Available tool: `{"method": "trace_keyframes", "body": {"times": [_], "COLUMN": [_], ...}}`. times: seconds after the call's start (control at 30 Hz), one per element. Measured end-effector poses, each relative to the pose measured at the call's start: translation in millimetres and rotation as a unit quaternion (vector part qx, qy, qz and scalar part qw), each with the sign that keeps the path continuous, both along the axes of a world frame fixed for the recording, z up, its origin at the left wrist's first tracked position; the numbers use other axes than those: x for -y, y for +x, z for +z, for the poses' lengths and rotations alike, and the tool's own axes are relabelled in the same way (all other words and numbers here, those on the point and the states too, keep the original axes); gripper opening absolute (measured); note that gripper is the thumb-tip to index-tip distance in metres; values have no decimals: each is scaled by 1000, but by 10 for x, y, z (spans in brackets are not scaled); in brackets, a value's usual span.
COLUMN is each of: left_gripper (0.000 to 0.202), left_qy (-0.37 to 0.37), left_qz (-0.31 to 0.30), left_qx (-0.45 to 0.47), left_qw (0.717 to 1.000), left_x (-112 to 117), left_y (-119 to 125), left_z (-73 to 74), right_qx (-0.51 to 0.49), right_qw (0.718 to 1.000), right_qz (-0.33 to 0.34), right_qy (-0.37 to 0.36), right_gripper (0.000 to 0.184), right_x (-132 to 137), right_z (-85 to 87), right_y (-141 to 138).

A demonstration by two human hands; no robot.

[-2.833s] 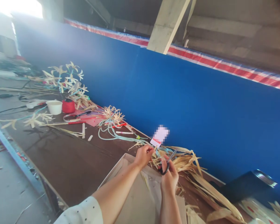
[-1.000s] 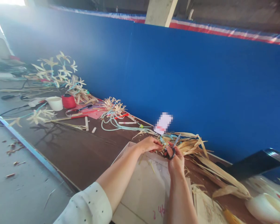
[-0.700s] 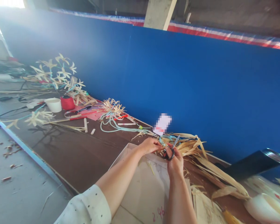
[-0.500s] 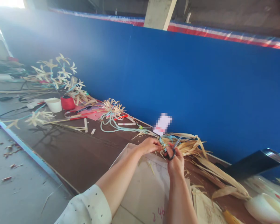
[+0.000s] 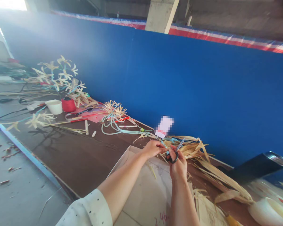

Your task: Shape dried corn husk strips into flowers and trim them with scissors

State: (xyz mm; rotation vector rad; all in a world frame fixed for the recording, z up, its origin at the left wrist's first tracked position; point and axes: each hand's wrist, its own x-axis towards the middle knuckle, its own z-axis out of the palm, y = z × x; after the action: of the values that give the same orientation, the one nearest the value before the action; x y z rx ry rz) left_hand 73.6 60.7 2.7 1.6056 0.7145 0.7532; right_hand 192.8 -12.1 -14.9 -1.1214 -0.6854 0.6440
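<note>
My right hand [image 5: 178, 164] is closed around a pair of scissors [image 5: 180, 144], its black handles in my fingers and its blades pointing up and away. Close beside it, my left hand [image 5: 153, 149] is closed in a pinch, the fingertips nearly meeting those of the right. A light blue strip [image 5: 164, 143] shows at the fingertips; what exactly the left fingers grip is too small to make out. Dried corn husks [image 5: 193, 147] lie just behind and to the right of the scissors. Under both forearms is a pale board or box [image 5: 141, 185].
Light blue stems with husk flowers [image 5: 115, 110] lie left of my hands. Farther left stand a white cup [image 5: 54, 107], a red thread spool [image 5: 68, 104] and a flower spray [image 5: 64, 73]. A blue partition [image 5: 179, 78] rises behind. A dark cylinder [image 5: 257, 166] and tape roll [image 5: 271, 212] sit right.
The view has tilted very slightly. My left fingers have shifted a little to the right, closer to the right hand; the scissors stay in the right hand.
</note>
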Motion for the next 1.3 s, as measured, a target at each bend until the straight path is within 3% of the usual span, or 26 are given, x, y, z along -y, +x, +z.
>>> {"method": "trace_keyframes", "body": {"times": [0.23, 0.47, 0.6, 0.9, 1.3], "left_gripper": [26, 20, 21, 18, 14], "left_qy": [-12, -105, -123, -132, -133], "left_qz": [73, 131, 141, 164, 163], "left_qx": [41, 159, 196, 209, 198], "left_qw": [996, 973, 963, 955, 957], "left_x": [7, -58, -67, -58, -65], "left_y": [34, 44, 56, 44, 43], "left_z": [49, 63, 67, 111, 103], "right_qx": [36, 122, 158, 168, 176], "right_qw": [999, 978, 962, 959, 958], "right_qz": [7, 138, 172, 162, 152], "right_qy": [-18, -102, -140, -164, -168], "right_gripper": [41, 46, 51, 55, 53], "right_x": [28, 90, 106, 118, 100], "right_z": [87, 225, 242, 302, 242], "right_y": [-75, -222, -255, -308, -264]}}
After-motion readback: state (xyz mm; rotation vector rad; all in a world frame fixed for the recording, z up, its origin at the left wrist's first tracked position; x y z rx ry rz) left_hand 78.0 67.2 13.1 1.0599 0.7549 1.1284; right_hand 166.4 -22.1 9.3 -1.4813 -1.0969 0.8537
